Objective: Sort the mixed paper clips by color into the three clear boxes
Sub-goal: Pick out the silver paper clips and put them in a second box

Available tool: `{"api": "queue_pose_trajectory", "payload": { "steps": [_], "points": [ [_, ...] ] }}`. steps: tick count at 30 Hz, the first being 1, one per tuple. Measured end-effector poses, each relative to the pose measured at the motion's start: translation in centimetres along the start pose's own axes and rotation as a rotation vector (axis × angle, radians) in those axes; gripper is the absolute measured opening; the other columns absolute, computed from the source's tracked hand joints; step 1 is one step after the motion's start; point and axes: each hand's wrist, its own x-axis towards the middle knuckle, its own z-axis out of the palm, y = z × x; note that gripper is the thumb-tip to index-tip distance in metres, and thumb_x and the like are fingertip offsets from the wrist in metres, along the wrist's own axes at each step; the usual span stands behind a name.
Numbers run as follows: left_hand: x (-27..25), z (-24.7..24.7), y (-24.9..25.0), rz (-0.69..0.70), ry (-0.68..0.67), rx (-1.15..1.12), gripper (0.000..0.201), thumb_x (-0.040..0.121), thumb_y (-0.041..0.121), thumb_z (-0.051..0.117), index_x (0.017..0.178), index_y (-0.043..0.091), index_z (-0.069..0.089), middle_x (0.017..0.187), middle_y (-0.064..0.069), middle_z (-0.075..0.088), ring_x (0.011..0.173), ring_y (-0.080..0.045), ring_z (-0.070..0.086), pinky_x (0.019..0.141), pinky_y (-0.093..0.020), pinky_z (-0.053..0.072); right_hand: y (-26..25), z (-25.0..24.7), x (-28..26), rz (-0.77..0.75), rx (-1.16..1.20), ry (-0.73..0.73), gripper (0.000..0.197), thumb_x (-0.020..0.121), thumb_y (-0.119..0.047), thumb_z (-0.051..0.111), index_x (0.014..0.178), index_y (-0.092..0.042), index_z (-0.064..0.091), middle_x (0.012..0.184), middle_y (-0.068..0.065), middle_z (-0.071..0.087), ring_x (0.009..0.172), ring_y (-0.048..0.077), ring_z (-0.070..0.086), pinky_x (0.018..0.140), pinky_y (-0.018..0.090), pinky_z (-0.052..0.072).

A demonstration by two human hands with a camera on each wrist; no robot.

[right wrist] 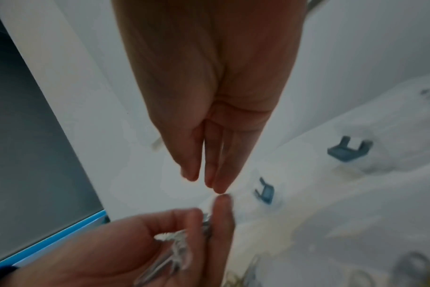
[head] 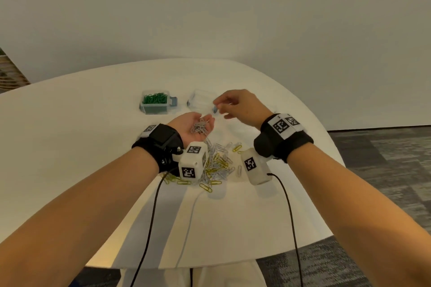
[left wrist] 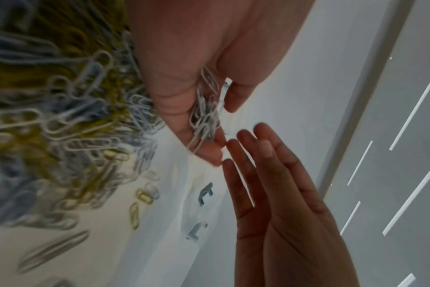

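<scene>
My left hand (head: pixel 190 123) is palm up above the table, its fingers curled round a bunch of white paper clips (head: pixel 200 127). The left wrist view shows those white clips (left wrist: pixel 204 120) lying in the cupped left hand (left wrist: pixel 184 77). My right hand (head: pixel 235 105) hovers over an empty clear box (head: pixel 198 98), just beyond the left fingertips. In the right wrist view the right hand (right wrist: pixel 209 97) has straight fingers with nothing plainly held. A mixed pile of yellow and white clips (head: pixel 217 163) lies under my wrists. A clear box of green clips (head: pixel 155 101) stands at the left.
The white round table (head: pixel 93 123) drops off to grey carpet (head: pixel 384 158) on the right. Two black cables (head: pixel 149 228) run from the wrist cameras over the near edge. Blue box latches (right wrist: pixel 265 192) sit close to the right fingertips.
</scene>
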Motion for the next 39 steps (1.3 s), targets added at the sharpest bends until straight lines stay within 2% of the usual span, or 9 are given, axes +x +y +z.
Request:
{"api": "queue_pose_trajectory", "payload": {
  "steps": [8,13,16,19,22,27,32,35,39],
  "points": [
    [3.4,5.4,7.6,0.393,0.028,0.28,0.039,0.104,0.025,0.03,0.074,0.011,0.05,0.062,-0.001,0.052,0.049,-0.01,0.04,0.041,-0.017,0.029,4.2,-1.8,-1.9,0.141,0.053,0.056,0.011,0.093,-0.011,0.057,0.098,-0.013,0.067,0.087,0.003,0.069,0.08,0.015,0.065,0.071,0.024,0.053],
    [5.7,4.8,7.9,0.519,0.29,1.746,0.02,0.097,0.019,0.048,0.098,0.007,0.065,0.089,-0.003,0.055,0.081,-0.018,0.05,0.066,-0.026,0.041,5.0,-1.8,-3.4,0.216,-0.033,-0.017,0.015,0.092,-0.011,0.058,0.105,-0.01,0.066,0.091,0.006,0.066,0.081,0.017,0.063,0.072,0.026,0.054],
    [5.0,3.8,7.0,0.458,0.275,2.129,0.008,0.094,0.017,0.045,0.086,0.015,0.044,0.084,-0.006,0.041,0.063,-0.014,0.034,0.054,-0.024,0.026,5.1,-2.7,-4.7,0.399,-0.337,-0.219,0.045,0.084,-0.015,0.07,0.125,-0.017,0.052,0.112,0.006,0.055,0.077,0.017,0.06,0.073,0.027,0.055],
    [4.1,3.1,6.0,0.446,0.253,2.25,0.01,0.09,0.01,0.047,0.085,0.013,0.04,0.085,-0.006,0.038,0.063,-0.015,0.031,0.057,-0.024,0.027,5.4,-2.4,-6.7,0.58,-0.634,-0.415,0.087,0.075,-0.019,0.079,0.142,-0.016,0.025,0.132,0.007,0.043,0.095,0.025,0.065,0.084,0.036,0.057],
    [2.6,2.8,5.1,0.447,0.261,2.304,0.008,0.089,0.01,0.048,0.085,0.016,0.045,0.086,-0.006,0.043,0.077,-0.019,0.039,0.07,-0.024,0.033,5.6,-0.1,-7.7,0.548,-0.687,-0.402,0.096,0.079,-0.019,0.074,0.147,-0.003,0.008,0.138,0.014,0.038,0.116,0.028,0.055,0.091,0.032,0.051],
    [-1.3,2.9,4.0,0.67,0.282,2.177,0.017,0.09,0.013,0.051,0.104,0.007,0.061,0.105,-0.009,0.06,0.095,-0.023,0.054,0.083,-0.03,0.041,4.2,3.2,-6.2,0.269,-0.533,-0.3,0.055,0.082,-0.021,0.071,0.126,-0.005,0.042,0.119,0.009,0.048,0.104,0.022,0.049,0.079,0.024,0.038],
    [-3.8,0.2,1.7,0.217,0.276,2.349,0.016,0.091,0.029,0.055,0.1,0.016,0.054,0.1,-0.009,0.051,0.087,-0.022,0.05,0.071,-0.027,0.042,4.3,2.1,-2.2,0.318,-0.635,-0.168,0.058,0.089,-0.022,0.06,0.139,-0.006,0.036,0.138,0.017,0.035,0.125,0.033,0.041,0.102,0.035,0.038],
    [-2.8,-2.0,0.4,0.257,0.397,2.358,0.05,0.089,0.039,0.058,0.133,0.022,0.041,0.131,-0.011,0.042,0.114,-0.03,0.048,0.094,-0.038,0.043,3.2,4.8,-1.3,0.272,-0.691,-0.249,0.05,0.09,-0.027,0.055,0.135,-0.007,0.043,0.135,0.017,0.039,0.121,0.034,0.043,0.102,0.041,0.041],
    [-1.6,-3.3,-1.5,0.375,0.47,2.295,0.057,0.085,0.039,0.063,0.135,0.023,0.04,0.133,-0.013,0.039,0.119,-0.036,0.045,0.099,-0.042,0.04,0.9,8.2,-1.7,0.157,-0.632,-0.324,0.054,0.087,-0.031,0.062,0.135,-0.012,0.046,0.13,0.013,0.045,0.116,0.029,0.049,0.097,0.037,0.045]
  ]
}}
